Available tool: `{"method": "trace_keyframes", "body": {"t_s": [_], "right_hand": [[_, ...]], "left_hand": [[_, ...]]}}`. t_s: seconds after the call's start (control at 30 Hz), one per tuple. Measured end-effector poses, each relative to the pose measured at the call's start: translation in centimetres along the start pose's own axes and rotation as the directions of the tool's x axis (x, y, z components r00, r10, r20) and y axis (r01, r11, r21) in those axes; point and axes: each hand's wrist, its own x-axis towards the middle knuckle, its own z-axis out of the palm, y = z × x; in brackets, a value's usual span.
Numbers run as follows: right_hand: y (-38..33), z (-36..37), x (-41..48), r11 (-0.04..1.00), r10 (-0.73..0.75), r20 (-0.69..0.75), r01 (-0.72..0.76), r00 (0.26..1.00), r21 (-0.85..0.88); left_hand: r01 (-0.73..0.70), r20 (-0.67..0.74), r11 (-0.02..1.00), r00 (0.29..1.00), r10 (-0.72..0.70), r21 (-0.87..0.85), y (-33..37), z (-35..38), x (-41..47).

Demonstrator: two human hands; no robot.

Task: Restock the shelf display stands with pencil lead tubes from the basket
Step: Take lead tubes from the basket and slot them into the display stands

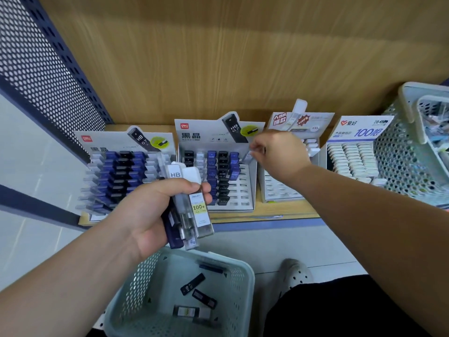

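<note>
- Left grip [155, 207] clenched around a bundle of pencil lead tubes [194, 210], held upright above the basket [247, 271].
- Right grip [279, 154] pinches what looks like a pale tube [248, 156], blurred, at the top right corner of the second display stand [243, 190] on the shelf [291, 212].
- A few dark tubes [193, 284] lie in the basket.

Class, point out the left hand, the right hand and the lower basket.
left hand [155, 210], head view, middle of the hand.
right hand [279, 152], head view, back of the hand.
lower basket [250, 280], head view, right rim.
</note>
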Motion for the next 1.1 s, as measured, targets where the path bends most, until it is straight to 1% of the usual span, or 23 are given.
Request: {"method": "trace_keyframes", "body": {"t_s": [0.1, 0.2, 0.37, 0.47, 0.63, 0.77, 0.8, 0.87, 0.9, 0.93, 0.97, 1.0, 1.03, 1.07, 1.1], "right_hand": [[0.1, 0.7, 0.3, 1.0, 0.022, -0.001, -0.022, 1.0, 0.005], [0.3, 1.5, 0.4, 0.997, 0.08, 0.044, -0.08, 0.996, -0.001], [0.0, 2.2, 0.7, 0.995, 0.067, 0.056, -0.063, 0.996, -0.073], [-0.1, 2.4, 0.7, 0.986, 0.088, 0.099, -0.073, 0.991, -0.148], [-0.7, 2.7, 1.2, 0.977, 0.087, 0.173, -0.05, 0.981, -0.209], [-1.3, 2.5, 1.2, 0.968, 0.12, 0.228, -0.063, 0.966, -0.241], [-1.5, 2.1, 1.1, 0.967, 0.113, 0.219, -0.056, 0.969, -0.25], [-1.9, 0.9, 1.0, 0.971, 0.071, 0.15, -0.034, 0.986, -0.236], [-2.2, 0.1, 1.0, 0.981, 0.048, 0.115, -0.026, 0.992, -0.19], [-2.8, -0.7, 0.9, 0.997, 0.03, 0.104, -0.022, 0.994, -0.078], [-3.5, -1.6, 0.8, 0.993, 0.032, 0.125, -0.045, 0.992, 0.11], [-4.5, -2.6, 0.6, 0.934, 0.04, 0.196, -0.106, 0.98, 0.341], [-5.5, -3.6, 0.4, 0.82, 0.029, 0.306, -0.198, 0.951, 0.537], [-6.4, -4.4, 0.1, 0.704, -0.014, 0.411, -0.282, 0.912, 0.651], [-7.1, -4.9, -0.1, 0.64, -0.077, 0.477, -0.324, 0.876, 0.697]], "left_hand": [[-0.004, 0.016, 1.0, 1.0, 0.004, -0.003, -0.2, 0.0, 0.1], [-0.012, 0.022, 1.0, 1.0, 0.013, -0.015, -0.2, -0.2, 0.2], [-0.027, 0.016, 0.999, 1.0, 0.027, -0.029, 0.0, -0.7, 0.1], [-0.035, 0.026, 0.999, 0.999, 0.036, -0.035, 0.0, -0.8, -0.1], [-0.029, 0.026, 0.998, 0.999, 0.031, -0.058, 0.1, -0.8, -0.3], [-0.013, 0.038, 0.998, 0.999, 0.016, -0.067, 0.0, -0.6, -0.4], [-0.012, 0.04, 0.997, 0.999, 0.015, -0.071, 0.0, -0.6, -0.4], [-0.015, 0.039, 0.998, 0.999, 0.018, -0.066, 0.0, -0.5, -0.4], [-0.017, 0.043, 0.998, 0.999, 0.02, -0.054, 0.1, -0.5, -0.4], [-0.018, 0.047, 0.999, 0.999, 0.02, -0.045, 0.1, -0.5, -0.5], [-0.017, 0.049, 0.999, 0.999, 0.019, -0.04, 0.1, -0.5, -0.5], [-0.012, 0.05, 0.999, 0.999, 0.014, -0.042, 0.1, -0.5, -0.5], [0.0, 0.05, 0.999, 0.999, 0.002, -0.042, 0.1, -0.5, -0.5], [0.015, 0.053, 0.999, 0.998, -0.013, -0.039, 0.0, -0.4, -0.6], [0.027, 0.058, 0.999, 0.998, -0.025, -0.033, -0.1, -0.3, -0.6]]}}
